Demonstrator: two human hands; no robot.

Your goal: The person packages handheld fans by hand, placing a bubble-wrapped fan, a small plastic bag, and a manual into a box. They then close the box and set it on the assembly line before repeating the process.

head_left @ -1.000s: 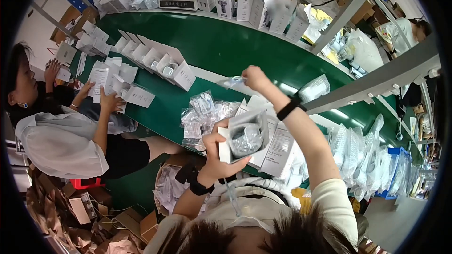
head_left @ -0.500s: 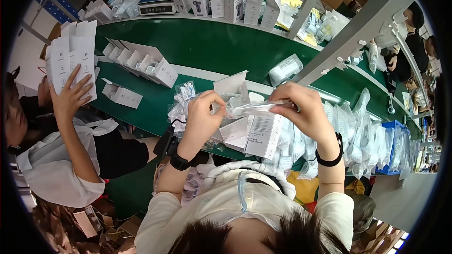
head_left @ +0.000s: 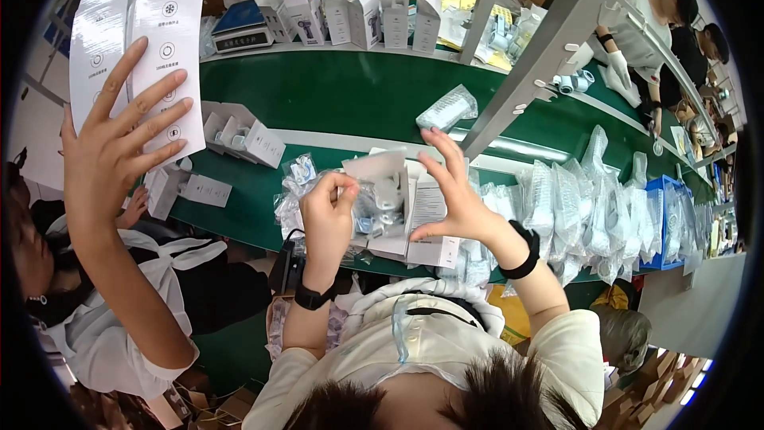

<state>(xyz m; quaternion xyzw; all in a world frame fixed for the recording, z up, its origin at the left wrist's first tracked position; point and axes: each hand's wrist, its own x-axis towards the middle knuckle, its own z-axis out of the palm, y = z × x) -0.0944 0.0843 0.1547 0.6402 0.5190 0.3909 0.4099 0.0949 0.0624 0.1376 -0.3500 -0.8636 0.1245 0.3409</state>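
My left hand [head_left: 326,211] is closed in a pinch, its fingertips at a clear plastic bag [head_left: 372,205]. The bag hangs over an open white carton [head_left: 374,166], whose flap stands up behind it; small pale parts show through the plastic. Just right of this, my right hand [head_left: 455,195] is open, thumb and fingers apart, with nothing between them. Beneath it stands a white printed box [head_left: 430,201], partly hidden by the hand. Left of my left hand lies a heap of small bagged parts [head_left: 296,183].
Bubble-wrapped packs [head_left: 585,215] stand in a row at right, beside a blue bin [head_left: 664,215]. A single bubble-wrapped pack [head_left: 447,107] lies beyond my right hand, near a metal post [head_left: 549,48]. At left, a co-worker's hand [head_left: 131,115] holds white cartons [head_left: 171,24].
My right hand has let go of the clear bag and opened, moving left. My left hand stays pinched, a little lower. The co-worker's cartons have come up and nearer.
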